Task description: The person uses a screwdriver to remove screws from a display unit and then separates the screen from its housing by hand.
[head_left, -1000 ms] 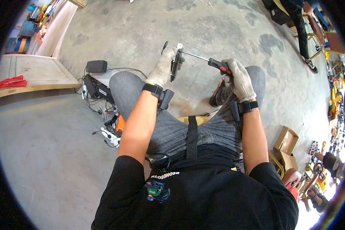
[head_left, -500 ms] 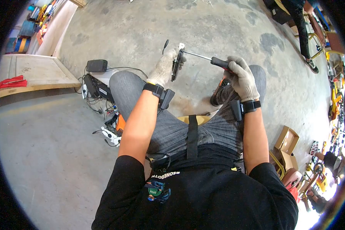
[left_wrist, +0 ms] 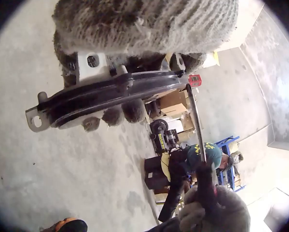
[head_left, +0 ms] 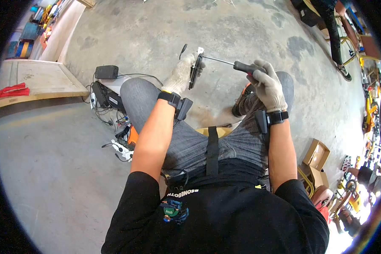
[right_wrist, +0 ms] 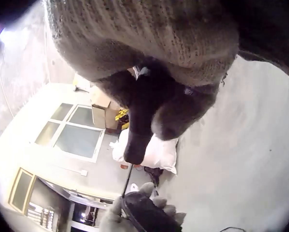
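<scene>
Nearest, along the bottom of the head view, was my black shirt (head_left: 237, 203), with my grey jeans (head_left: 146, 99) beyond it. Right of upper centre, my right hand (head_left: 267, 86) was closed round the handle of a screwdriver (head_left: 244, 68). My left hand (head_left: 180, 76), at upper centre, clamped a curved black part (left_wrist: 120, 91), its fingertips showing below it in the left wrist view. The shaft ran across to the part's end by the white tab (head_left: 200, 50); I could not tell whether the tip sat in a fastener. To my judgement, good work there called for a firm left grip close to that end, the shaft in line with whatever it drove, and steady light pressure while turning, lest the tip slip towards my glove. Farther off, at the upper right, stood someone in dark trousers (head_left: 333, 40).
</scene>
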`<state>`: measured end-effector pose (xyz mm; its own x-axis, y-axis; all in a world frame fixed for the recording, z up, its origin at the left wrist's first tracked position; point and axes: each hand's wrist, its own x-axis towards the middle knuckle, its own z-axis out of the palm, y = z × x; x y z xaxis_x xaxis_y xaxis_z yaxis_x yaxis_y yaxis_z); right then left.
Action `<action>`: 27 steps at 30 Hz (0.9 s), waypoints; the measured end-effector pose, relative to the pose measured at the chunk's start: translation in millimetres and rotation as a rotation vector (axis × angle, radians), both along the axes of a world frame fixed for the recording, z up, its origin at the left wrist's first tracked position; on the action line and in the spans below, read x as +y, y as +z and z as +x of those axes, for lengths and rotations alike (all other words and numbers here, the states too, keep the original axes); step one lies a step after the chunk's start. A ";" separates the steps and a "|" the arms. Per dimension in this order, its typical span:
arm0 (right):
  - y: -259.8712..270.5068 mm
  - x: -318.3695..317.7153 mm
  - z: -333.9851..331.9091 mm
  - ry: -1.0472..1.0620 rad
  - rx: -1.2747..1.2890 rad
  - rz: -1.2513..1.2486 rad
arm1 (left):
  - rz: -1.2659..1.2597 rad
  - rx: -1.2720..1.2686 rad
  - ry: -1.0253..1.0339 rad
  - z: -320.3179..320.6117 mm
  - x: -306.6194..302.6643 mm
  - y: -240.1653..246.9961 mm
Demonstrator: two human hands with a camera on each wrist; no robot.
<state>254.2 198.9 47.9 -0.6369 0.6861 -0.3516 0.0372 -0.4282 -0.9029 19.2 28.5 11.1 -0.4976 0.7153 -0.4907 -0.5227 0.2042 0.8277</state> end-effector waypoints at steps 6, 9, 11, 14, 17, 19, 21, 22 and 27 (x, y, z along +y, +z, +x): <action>14.0 2.0 3.3 0.065 -0.073 -0.148 | 0.023 -0.008 0.013 -1.7 0.4 -5.7; 4.2 4.9 4.6 0.074 -0.105 -0.083 | 0.010 -0.015 0.012 -0.3 -0.6 -0.7; 1.8 1.9 3.7 0.025 0.020 -0.037 | 0.006 0.003 0.002 -0.3 -1.1 -2.5; 8.1 -4.9 -0.3 -0.030 0.062 -0.039 | 0.048 0.003 0.009 1.1 -2.9 -0.4; 12.1 -6.5 -0.5 0.011 -0.017 -0.085 | -0.005 0.014 0.021 3.2 -1.1 5.7; 22.6 -5.3 1.0 0.107 -0.146 0.027 | 0.003 0.004 0.015 -0.4 -2.3 -1.9; 22.3 -1.3 2.8 0.200 -0.264 0.151 | 0.011 -0.006 0.011 -1.1 -1.9 -4.4; 15.1 0.1 2.1 0.201 -0.264 0.151 | 0.023 -0.003 0.007 -0.7 -1.7 -3.0; 16.3 -10.2 -5.3 -0.073 0.052 -0.016 | 0.030 0.016 0.007 -1.1 -2.2 -2.8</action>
